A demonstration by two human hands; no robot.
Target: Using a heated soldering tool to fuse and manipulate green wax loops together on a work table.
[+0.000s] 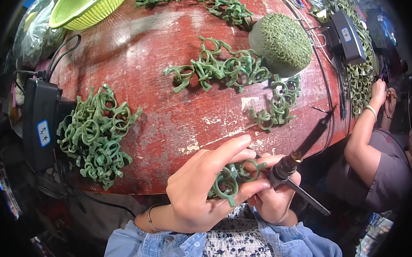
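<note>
Left hand [192, 191] pinches green ring pieces [232, 173] before torso, just off near edge of red table [155, 117]; right hand [273, 206] grips black pen-like tool [311, 138], flat black bar [309, 198] jutting below it. Tool's working end not discernible; contact with rings cannot be told. Possible trouble: tool slipping into left hand, since both hands sit so close. Hard squeeze could bend or snap slim ring bands. Loosened pinch could drop pieces into lap.
</note>
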